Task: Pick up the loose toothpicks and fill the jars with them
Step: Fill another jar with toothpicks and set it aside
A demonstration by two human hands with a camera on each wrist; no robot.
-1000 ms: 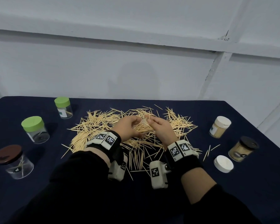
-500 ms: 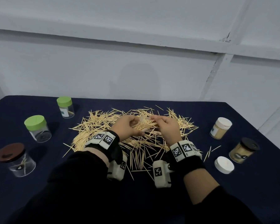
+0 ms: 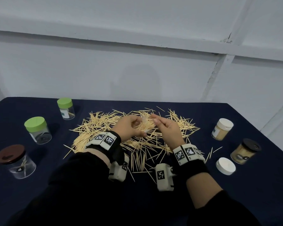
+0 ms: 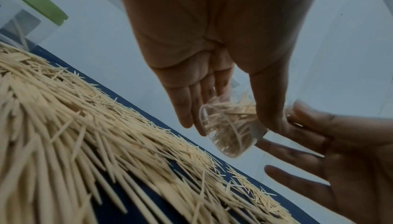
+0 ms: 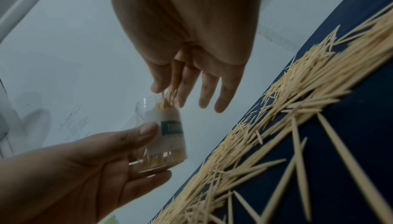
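right wrist: left hand (image 5: 89, 165) holds clear jar (image 5: 163, 136) tilted, mouth toward right hand (image 5: 191, 56).

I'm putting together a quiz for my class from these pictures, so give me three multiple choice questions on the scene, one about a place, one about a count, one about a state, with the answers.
1. Where does the loose white lid lie?
A. beside the black-lidded jar
B. on the toothpick pile
C. by the brown-lidded jar

2. How many jars have green lids?
A. one
B. two
C. three

3. How is the clear jar in the left hand?
A. capped
B. open, partly filled
C. empty

Answers: 1 A, it lies near that jar on the right. 2 B, two stand on the left. 3 B, the right hand feeds toothpicks into its open mouth.
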